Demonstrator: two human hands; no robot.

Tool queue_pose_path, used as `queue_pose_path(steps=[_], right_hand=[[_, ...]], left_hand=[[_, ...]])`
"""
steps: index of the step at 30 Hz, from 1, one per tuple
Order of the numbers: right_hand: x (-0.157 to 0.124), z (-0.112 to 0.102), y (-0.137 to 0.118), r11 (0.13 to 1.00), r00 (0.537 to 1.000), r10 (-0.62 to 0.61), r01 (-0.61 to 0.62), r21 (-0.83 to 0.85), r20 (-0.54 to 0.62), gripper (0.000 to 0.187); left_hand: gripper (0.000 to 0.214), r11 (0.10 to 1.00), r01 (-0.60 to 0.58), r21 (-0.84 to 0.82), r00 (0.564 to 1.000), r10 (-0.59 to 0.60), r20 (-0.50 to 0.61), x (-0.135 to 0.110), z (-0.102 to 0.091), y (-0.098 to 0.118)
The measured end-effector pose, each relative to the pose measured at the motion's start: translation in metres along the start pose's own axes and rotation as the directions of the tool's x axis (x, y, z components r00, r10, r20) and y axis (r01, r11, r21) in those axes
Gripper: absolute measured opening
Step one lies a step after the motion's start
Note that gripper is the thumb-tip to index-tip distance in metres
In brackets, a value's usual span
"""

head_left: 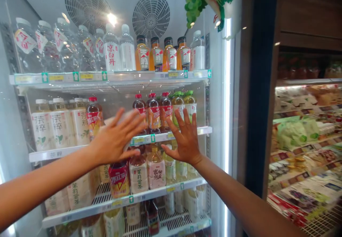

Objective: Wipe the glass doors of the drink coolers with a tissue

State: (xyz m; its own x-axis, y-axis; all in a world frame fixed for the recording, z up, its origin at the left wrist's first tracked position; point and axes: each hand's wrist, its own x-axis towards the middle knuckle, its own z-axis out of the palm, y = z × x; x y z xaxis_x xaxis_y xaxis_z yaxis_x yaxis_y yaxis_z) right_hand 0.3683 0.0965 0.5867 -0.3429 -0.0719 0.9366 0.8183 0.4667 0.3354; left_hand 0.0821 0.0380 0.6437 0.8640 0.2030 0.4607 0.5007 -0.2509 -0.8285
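Observation:
My left hand is raised in front of a drinks cooler, its fingers spread and stretched toward the right. A pale, blurred patch shows behind this hand, and I cannot make out what it is. To its right, my right hand is held up flat with fingers apart, palm toward the glass door. Whether the palms touch the glass is hard to tell. Behind the hands stand red-capped tea bottles and green-capped bottles. Just below are a jasmine tea bottle and a pink-labelled bottle.
Clear water bottles and amber bottles line the top shelf. White-labelled tea bottles stand at left. Grape stickers decorate the glass. Beyond the dark door frame, another shelf unit holds packaged goods.

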Motion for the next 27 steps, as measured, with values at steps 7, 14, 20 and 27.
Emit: queue_pose_path(steps=[7,14,20,27], right_hand=[[0.0,0.0,0.0,1.0,1.0,0.01,-0.01,0.007,0.005,0.102],[0.0,0.0,0.0,1.0,1.0,0.008,-0.008,0.013,-0.005,0.102],[0.0,0.0,0.0,1.0,1.0,-0.003,0.003,-0.01,0.001,0.102],[-0.002,0.0,0.001,1.0,1.0,0.011,-0.01,-0.018,0.027,0.105]], left_hand=[[0.093,0.969,-0.244,-0.048,0.969,0.246,0.034,-0.007,0.002,0.015],[0.101,0.992,0.125,0.016,0.992,-0.125,-0.004,-0.005,-0.003,0.002],[0.09,0.982,-0.19,-0.024,0.98,0.191,0.062,-0.026,-0.001,0.01],[0.098,0.999,0.044,-0.023,0.998,-0.043,0.042,-0.053,0.002,0.025]])
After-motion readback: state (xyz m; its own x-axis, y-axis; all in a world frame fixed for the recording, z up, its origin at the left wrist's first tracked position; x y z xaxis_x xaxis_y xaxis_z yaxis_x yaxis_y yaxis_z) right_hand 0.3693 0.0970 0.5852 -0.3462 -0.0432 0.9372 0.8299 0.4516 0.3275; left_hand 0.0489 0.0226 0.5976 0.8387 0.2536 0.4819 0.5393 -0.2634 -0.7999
